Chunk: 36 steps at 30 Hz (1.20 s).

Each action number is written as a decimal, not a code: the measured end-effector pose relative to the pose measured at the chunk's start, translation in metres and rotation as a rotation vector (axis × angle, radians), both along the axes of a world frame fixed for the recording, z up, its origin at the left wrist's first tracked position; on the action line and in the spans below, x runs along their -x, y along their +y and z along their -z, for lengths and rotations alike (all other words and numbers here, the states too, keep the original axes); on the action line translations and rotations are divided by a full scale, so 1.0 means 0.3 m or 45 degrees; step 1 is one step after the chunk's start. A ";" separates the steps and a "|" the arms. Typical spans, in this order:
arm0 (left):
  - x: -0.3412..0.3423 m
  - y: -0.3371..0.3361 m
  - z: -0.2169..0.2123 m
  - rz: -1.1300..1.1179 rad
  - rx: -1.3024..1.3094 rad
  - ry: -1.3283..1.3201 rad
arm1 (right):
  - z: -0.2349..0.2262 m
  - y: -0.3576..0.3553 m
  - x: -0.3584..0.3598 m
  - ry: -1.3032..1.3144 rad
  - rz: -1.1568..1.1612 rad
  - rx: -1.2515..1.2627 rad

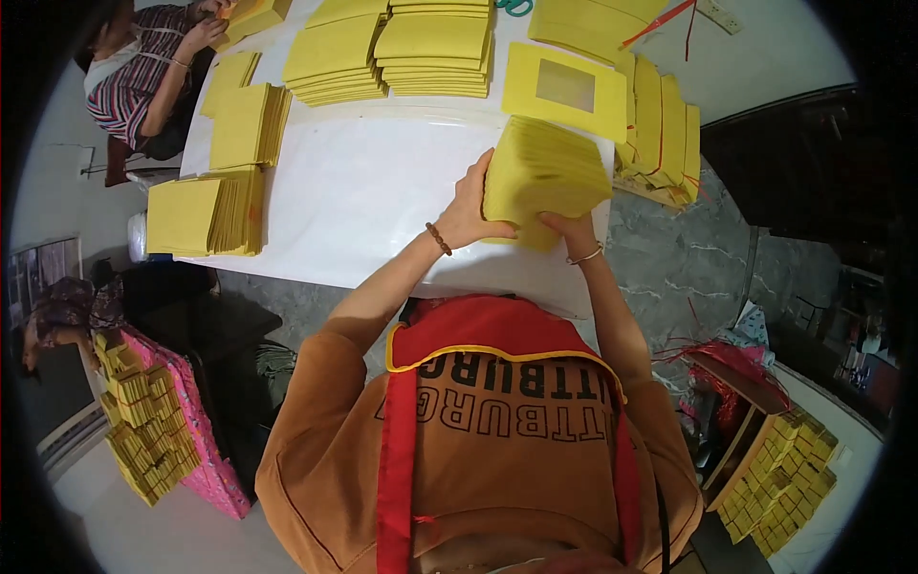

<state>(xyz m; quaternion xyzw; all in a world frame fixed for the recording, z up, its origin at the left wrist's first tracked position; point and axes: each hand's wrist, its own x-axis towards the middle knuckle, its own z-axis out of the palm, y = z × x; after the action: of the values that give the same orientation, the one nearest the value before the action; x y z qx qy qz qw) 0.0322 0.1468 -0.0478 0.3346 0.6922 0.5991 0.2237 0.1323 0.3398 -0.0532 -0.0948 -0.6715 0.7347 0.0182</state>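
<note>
A thick stack of yellow paper (547, 172), its layered edges blurred, is held upright at the right part of the white table, near its front edge. My left hand (473, 206) grips its left side, the thumb pressed on the near face. My right hand (571, 236) closes on its lower right corner, with part of the fingers hidden behind the paper. Just beyond it lies a flat yellow sheet (518, 91) with a pale grey rectangle in its middle.
More yellow stacks stand on the table (363, 182): tall piles (432, 48) at the back and smaller ones (206, 212) at the left. Red-tied bundles (660, 129) sit beyond the right edge. Another person (143, 81) works at the far left. Teal scissors (516, 7) lie at the back.
</note>
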 end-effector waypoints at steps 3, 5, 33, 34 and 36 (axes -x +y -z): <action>-0.040 0.009 -0.148 -0.076 0.065 -0.036 | 0.016 -0.010 -0.023 -0.197 0.198 0.680; -0.053 0.012 -0.225 0.045 -0.104 -0.228 | 0.065 0.001 -0.034 -0.094 0.097 1.012; -0.148 0.014 -0.366 -0.268 0.124 0.073 | 0.056 -0.101 -0.006 0.065 -0.130 1.387; -0.149 0.015 -0.366 -0.282 0.128 0.094 | 0.053 -0.097 -0.010 0.067 -0.128 1.386; -0.150 0.016 -0.369 -0.298 0.133 0.114 | 0.037 -0.089 -0.020 0.034 -0.209 1.446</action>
<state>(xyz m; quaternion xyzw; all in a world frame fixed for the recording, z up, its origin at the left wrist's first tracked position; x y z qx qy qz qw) 0.0773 0.1515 0.0630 0.2659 0.7660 0.5686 0.1383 0.1384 0.3132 -0.0643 -0.0279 -0.1764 0.9803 -0.0842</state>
